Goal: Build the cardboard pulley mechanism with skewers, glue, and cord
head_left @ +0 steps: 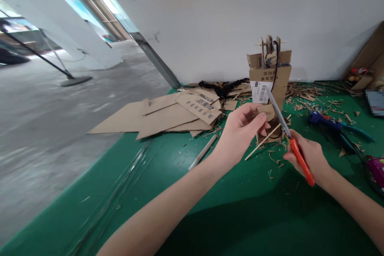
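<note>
Between thumb and fingers, my left hand (244, 126) pinches a small piece of cardboard (267, 111). My right hand (310, 154) is wrapped around the orange handles of a pair of scissors (301, 162). Their grey blades point up and to the left, right beside the cardboard piece; whether they touch it I cannot tell. Behind both hands stands an upright cardboard box (271, 76), with a cardboard wheel and a black cord at its top. A thin wooden stick (261, 144) lies slanted below the piece, partly hidden near the scissors.
Flat cardboard sheets (177, 114) are stacked at the left on the green table (168, 204). A blue glue gun (325, 122) and a purple tape measure (376, 170) lie at the right. Cardboard scraps (312, 96) litter the back, before a white panel (216, 28).
</note>
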